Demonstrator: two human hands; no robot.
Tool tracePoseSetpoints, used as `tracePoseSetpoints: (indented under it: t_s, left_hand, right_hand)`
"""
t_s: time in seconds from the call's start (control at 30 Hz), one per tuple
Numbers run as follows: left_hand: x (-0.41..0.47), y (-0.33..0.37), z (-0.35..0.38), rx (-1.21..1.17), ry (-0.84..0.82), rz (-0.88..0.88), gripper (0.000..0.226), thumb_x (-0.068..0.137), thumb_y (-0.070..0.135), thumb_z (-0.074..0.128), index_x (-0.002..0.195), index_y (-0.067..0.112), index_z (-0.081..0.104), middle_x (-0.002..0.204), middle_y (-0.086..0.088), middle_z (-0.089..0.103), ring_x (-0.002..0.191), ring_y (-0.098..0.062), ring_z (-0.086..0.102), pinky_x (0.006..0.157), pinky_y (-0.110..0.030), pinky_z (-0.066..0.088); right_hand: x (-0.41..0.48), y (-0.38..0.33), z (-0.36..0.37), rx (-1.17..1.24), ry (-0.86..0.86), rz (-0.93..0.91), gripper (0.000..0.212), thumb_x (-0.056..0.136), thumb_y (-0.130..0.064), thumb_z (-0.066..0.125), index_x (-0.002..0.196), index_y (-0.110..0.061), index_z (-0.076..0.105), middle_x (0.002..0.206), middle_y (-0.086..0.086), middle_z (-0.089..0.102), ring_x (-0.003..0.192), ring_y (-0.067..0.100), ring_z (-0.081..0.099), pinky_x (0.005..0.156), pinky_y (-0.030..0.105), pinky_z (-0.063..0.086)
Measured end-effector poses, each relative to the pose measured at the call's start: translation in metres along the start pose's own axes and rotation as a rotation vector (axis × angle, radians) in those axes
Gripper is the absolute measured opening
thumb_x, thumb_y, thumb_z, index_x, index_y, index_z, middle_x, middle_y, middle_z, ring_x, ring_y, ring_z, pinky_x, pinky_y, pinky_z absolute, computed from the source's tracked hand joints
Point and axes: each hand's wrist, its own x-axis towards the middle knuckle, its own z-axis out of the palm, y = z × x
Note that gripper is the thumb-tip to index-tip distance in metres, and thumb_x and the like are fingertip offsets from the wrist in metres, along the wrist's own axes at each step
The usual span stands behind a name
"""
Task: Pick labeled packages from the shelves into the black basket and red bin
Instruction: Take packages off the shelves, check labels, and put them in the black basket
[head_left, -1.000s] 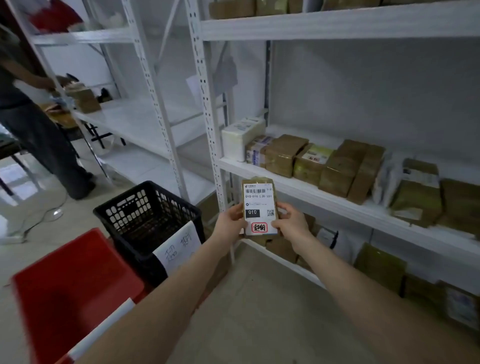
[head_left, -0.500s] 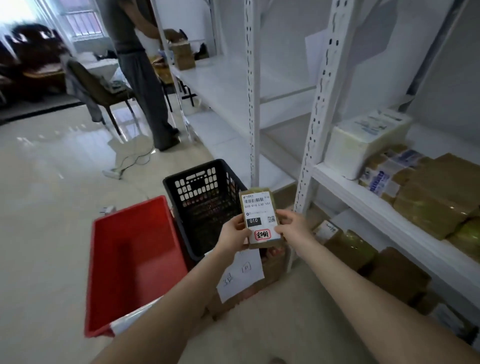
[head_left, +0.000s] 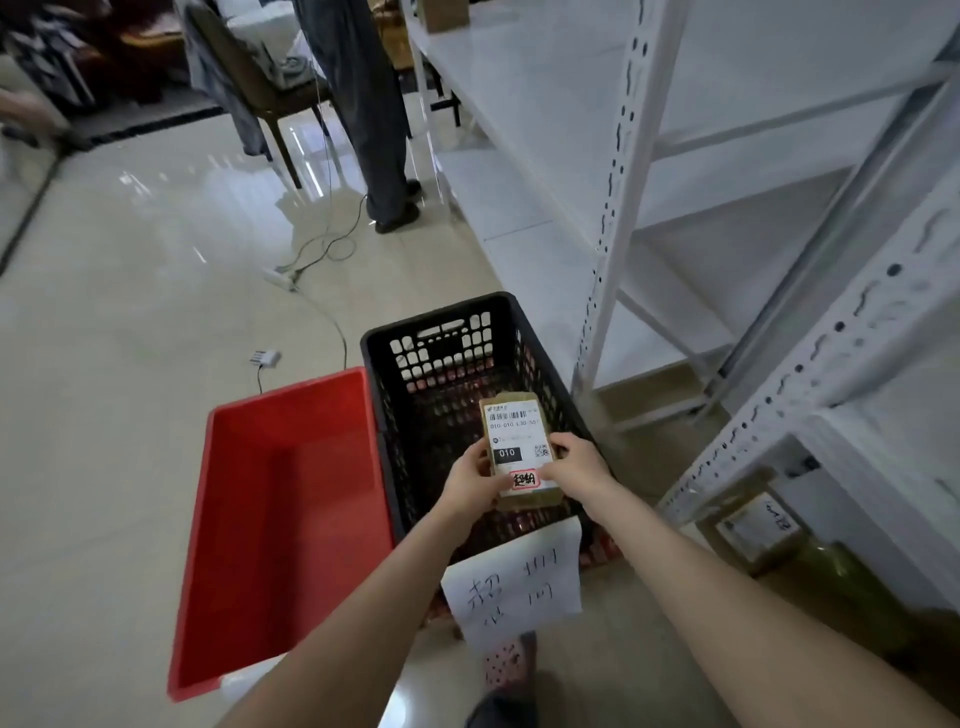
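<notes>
I hold a small brown package (head_left: 517, 431) with a white label reading 010 and a red-circled handwritten mark. My left hand (head_left: 475, 480) grips its left edge and my right hand (head_left: 579, 465) grips its right edge. The package hangs above the inside of the black basket (head_left: 436, 322), near its right wall. The red bin (head_left: 291, 514) stands on the floor, touching the basket's left side, and looks empty. A handwritten paper sign (head_left: 514, 587) hangs on the basket's near wall.
White metal shelving (head_left: 613, 208) rises right of the basket, with brown packages (head_left: 763, 530) on its bottom level at the right. A person's legs (head_left: 374, 130) and a chair (head_left: 260, 98) stand at the back. A cable and power strip (head_left: 283, 275) lie on the floor.
My view has swung down and left from the shelves to the bins. Both hands have carried the package from in front of the shelf to over the black basket.
</notes>
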Motion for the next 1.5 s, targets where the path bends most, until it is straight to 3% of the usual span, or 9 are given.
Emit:
tracePoseSetpoints:
  t_s: [0.27, 0.43, 0.6, 0.7, 0.87, 1.0, 1.17, 1.37, 1.5]
  left_hand:
    - [0.152, -0.017, -0.031, 0.132, 0.012, -0.047, 0.070, 0.081, 0.000, 0.066, 0.143, 0.018, 0.039, 0.125, -0.003, 0.061, 0.110, -0.020, 0.061, 0.094, -0.038, 0.051]
    - [0.245, -0.046, -0.045, 0.202, 0.015, -0.083, 0.076, 0.076, 0.004, 0.071, 0.143, 0.018, 0.037, 0.123, 0.002, 0.060, 0.109, -0.014, 0.059, 0.095, -0.033, 0.050]
    - [0.323, -0.078, -0.041, 0.255, 0.019, -0.085, 0.081, 0.075, 0.016, 0.077, 0.144, 0.020, 0.035, 0.131, 0.001, 0.057, 0.117, -0.014, 0.055, 0.100, -0.032, 0.046]
    - [0.354, -0.090, -0.040, 0.350, 0.021, -0.019, 0.082, 0.075, 0.010, 0.074, 0.145, 0.020, 0.033, 0.132, 0.001, 0.055, 0.122, -0.017, 0.052, 0.101, -0.030, 0.044]
    - [0.365, -0.113, -0.030, 0.739, 0.056, 0.087, 0.087, 0.082, 0.018, 0.066, 0.152, 0.022, 0.014, 0.144, -0.005, 0.041, 0.120, -0.023, 0.053, 0.091, -0.039, 0.050]
    - [0.375, -0.117, -0.027, 0.768, 0.160, 0.095, 0.082, 0.088, 0.020, 0.060, 0.152, 0.023, 0.009, 0.145, -0.005, 0.041, 0.119, -0.023, 0.054, 0.087, -0.035, 0.049]
    - [0.370, -0.110, -0.030, 0.841, 0.078, 0.033, 0.089, 0.085, 0.014, 0.063, 0.152, 0.023, 0.005, 0.148, -0.007, 0.036, 0.118, -0.024, 0.054, 0.082, -0.036, 0.051]
    - [0.323, -0.097, -0.044, 1.201, 0.023, -0.003, 0.092, 0.084, 0.012, 0.065, 0.152, 0.018, 0.003, 0.152, -0.004, 0.027, 0.128, -0.025, 0.041, 0.086, -0.036, 0.049]
    - [0.286, -0.080, -0.048, 1.349, -0.004, 0.051, 0.088, 0.085, 0.011, 0.061, 0.152, 0.017, 0.004, 0.155, -0.003, 0.021, 0.135, -0.025, 0.033, 0.096, -0.037, 0.045]
  right_hand:
    - [0.141, -0.014, 0.041, -0.256, -0.010, 0.038, 0.054, 0.088, -0.011, 0.060, 0.139, -0.017, 0.043, 0.132, 0.005, 0.057, 0.107, 0.019, 0.056, 0.074, 0.025, 0.046]
    - [0.225, 0.001, 0.076, -0.440, -0.014, 0.029, 0.057, 0.087, -0.029, 0.063, 0.139, -0.025, 0.040, 0.128, 0.004, 0.053, 0.110, 0.025, 0.056, 0.087, 0.034, 0.048]
    - [0.302, 0.026, 0.094, -0.539, 0.018, -0.017, 0.058, 0.093, -0.023, 0.055, 0.146, -0.028, 0.031, 0.126, -0.002, 0.047, 0.102, 0.019, 0.054, 0.077, 0.030, 0.046]
    - [0.333, 0.040, 0.105, -0.620, -0.036, -0.100, 0.065, 0.090, -0.014, 0.058, 0.147, -0.028, 0.029, 0.144, -0.002, 0.035, 0.118, 0.021, 0.047, 0.093, 0.036, 0.047]
    - [0.348, 0.056, 0.115, -1.048, -0.051, -0.220, 0.067, 0.085, -0.019, 0.063, 0.144, -0.025, 0.030, 0.145, 0.002, 0.029, 0.128, 0.025, 0.032, 0.098, 0.039, 0.039]
    - [0.367, 0.056, 0.114, -1.232, 0.020, -0.362, 0.055, 0.087, -0.021, 0.059, 0.138, -0.019, 0.037, 0.141, 0.008, 0.037, 0.132, 0.031, 0.026, 0.103, 0.040, 0.031]
    - [0.367, 0.053, 0.117, -1.276, -0.032, -0.344, 0.067, 0.083, -0.023, 0.066, 0.141, -0.018, 0.032, 0.147, 0.012, 0.030, 0.143, 0.033, 0.011, 0.110, 0.042, 0.024]
    - [0.315, 0.052, 0.110, -1.206, -0.087, -0.268, 0.093, 0.074, -0.017, 0.077, 0.148, -0.019, 0.020, 0.151, 0.011, 0.023, 0.144, 0.032, 0.011, 0.112, 0.043, 0.024]
    - [0.275, 0.040, 0.099, -1.164, -0.076, -0.242, 0.085, 0.080, -0.018, 0.071, 0.147, -0.021, 0.020, 0.153, 0.010, 0.023, 0.144, 0.031, 0.012, 0.113, 0.042, 0.024]
